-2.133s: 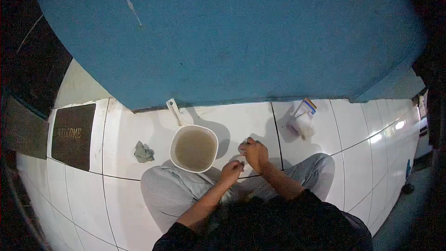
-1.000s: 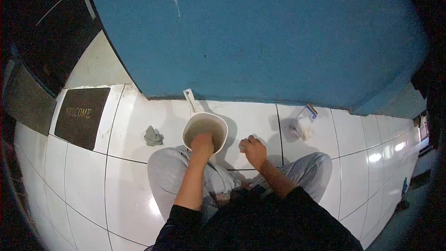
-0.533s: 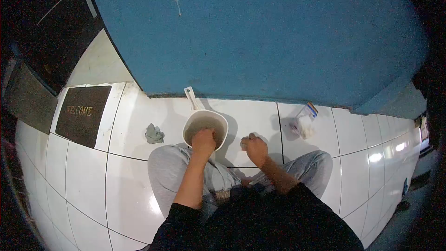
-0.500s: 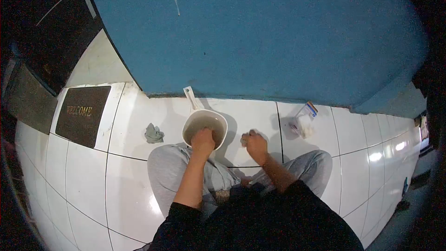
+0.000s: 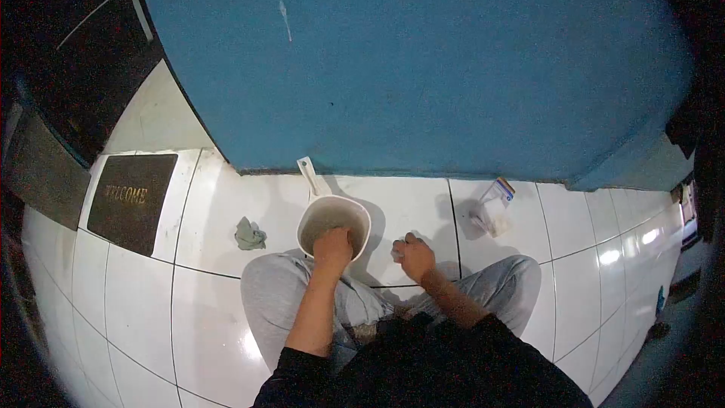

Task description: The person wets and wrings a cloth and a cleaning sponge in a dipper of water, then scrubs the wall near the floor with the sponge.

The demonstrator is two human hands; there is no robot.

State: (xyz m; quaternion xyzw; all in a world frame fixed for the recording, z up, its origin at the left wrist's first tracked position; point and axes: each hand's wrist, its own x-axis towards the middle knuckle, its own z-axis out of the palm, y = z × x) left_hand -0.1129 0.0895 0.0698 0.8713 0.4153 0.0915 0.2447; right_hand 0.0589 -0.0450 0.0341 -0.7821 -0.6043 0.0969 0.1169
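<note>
A white water dipper (image 5: 323,213) with a long handle stands on the floor in front of me, its handle toward the wall. My left hand (image 5: 333,248) reaches down into it, and the fingers are hidden below the rim. To the right, my right hand (image 5: 417,258) is held over the tiles with its fingers curled together. Something small and pale shows at those fingertips, too little of it to name. A crumpled grey-green cloth (image 5: 249,234) lies left of the dipper. Farther right is a clear plastic bag (image 5: 493,213) with whitish contents and a coloured top strip.
I sit cross-legged on white floor tiles (image 5: 219,317). A blue wall (image 5: 423,75) rises just beyond the dipper. At the left lies a dark doormat (image 5: 133,202) marked WELCOME, near a dark doorway (image 5: 68,45).
The view has tilted up a little, so everything sits lower in it. Both hands keep nearly the same places, the left in the dipper and the right beside it.
</note>
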